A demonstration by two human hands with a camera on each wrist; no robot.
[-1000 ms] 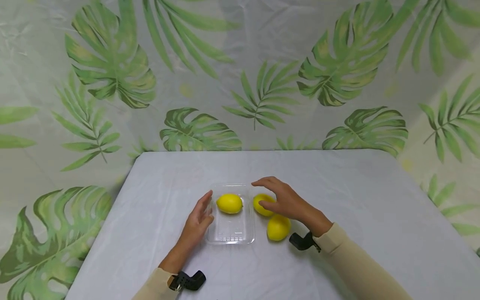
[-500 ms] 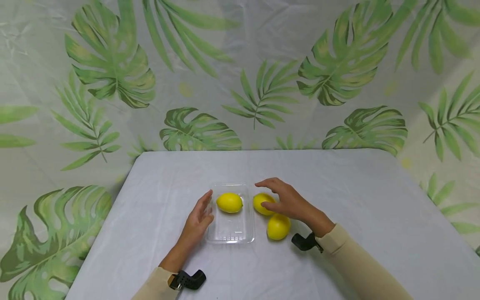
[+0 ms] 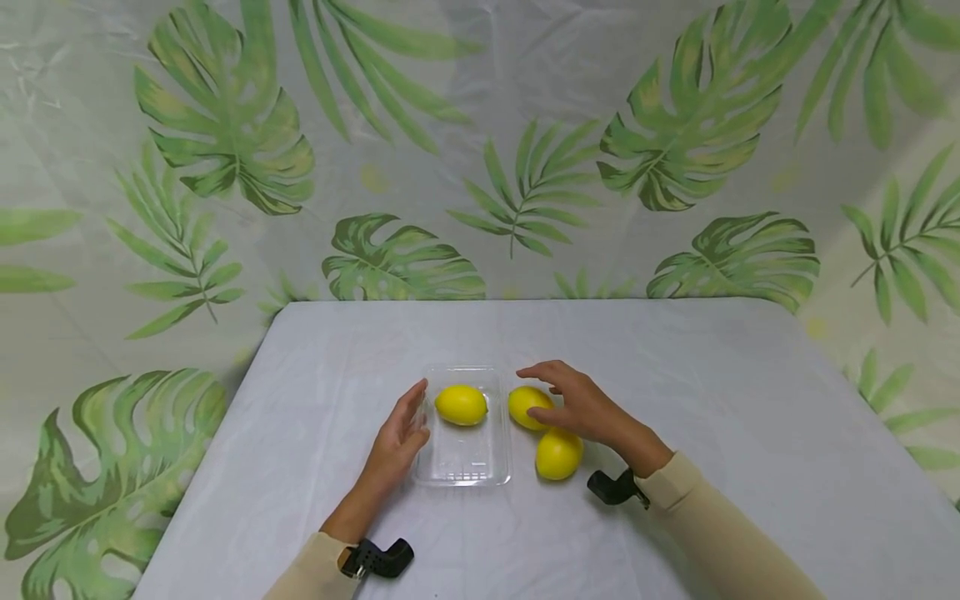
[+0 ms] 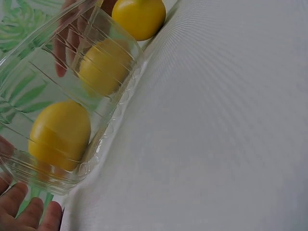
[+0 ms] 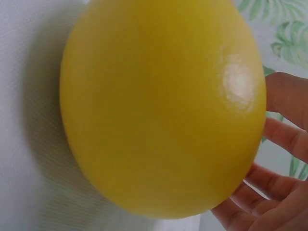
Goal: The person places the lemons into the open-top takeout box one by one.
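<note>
ok so rn one lemon (image 3: 461, 405) is lying in the far half of my clear plastic box (image 3: 459, 460) on the white-covered desk (image 3: 720, 375), w/ two more just outside its right side. My left hand (image 3: 393, 437) is along the box's left wall, fingers relaxed n fairly straight, not gripping; v close to the plastic but can't tell if they touch. My right hand (image 3: 588, 408) is at the middle lemon (image 3: 528, 407), fingers spread n arched past its far side, thumb over the near side, not closed round it afaict. Contact w/ the peel? can't tell.

Step-wise, imo this is the reach for that middle one, left side there to steady the box. Next move prob calls for bringing thumb n fingers together on it, then a lift high enough to clear the box rim, w/o bumping the nearest lemon (image 3: 559, 455) right beside it.

Orientation: the boxed one is on its side, long axis roughly L-R, small nub pointing right n a touch toward me. Middle one's part hidden by my thumb; axis looks approx L-R too, idk which end is which. Nearest one seems to run more near-far w/ a bit of lean, not 100% sure. Box's long side runs away from me
</note>
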